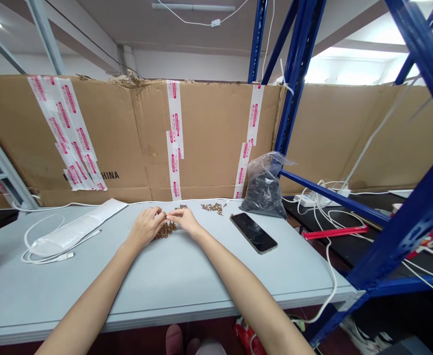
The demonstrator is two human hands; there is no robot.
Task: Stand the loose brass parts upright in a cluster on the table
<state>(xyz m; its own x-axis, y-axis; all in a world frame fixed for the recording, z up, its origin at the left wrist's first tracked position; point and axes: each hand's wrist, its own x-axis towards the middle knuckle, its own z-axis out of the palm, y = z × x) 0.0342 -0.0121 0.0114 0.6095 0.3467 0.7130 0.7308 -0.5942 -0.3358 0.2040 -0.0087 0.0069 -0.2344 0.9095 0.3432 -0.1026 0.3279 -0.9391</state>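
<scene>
My left hand [149,224] and my right hand [185,219] meet fingertip to fingertip above a pile of small brownish metal pieces [165,230] on the grey table [186,276]. Both sets of fingers are pinched together. Whatever sits between them is too small to make out. A few more such pieces [181,207] lie just behind my right hand. Farther right is a second, looser heap of small brass-coloured pieces [213,208], apart from both hands.
Right of my hands lies a black phone [253,232], with a clear plastic bag of dark contents [264,190] behind it. On the left are a white flat packet [79,229] and a white cable [66,256]. A cardboard wall [212,138] and blue rack post [290,98] bound the table.
</scene>
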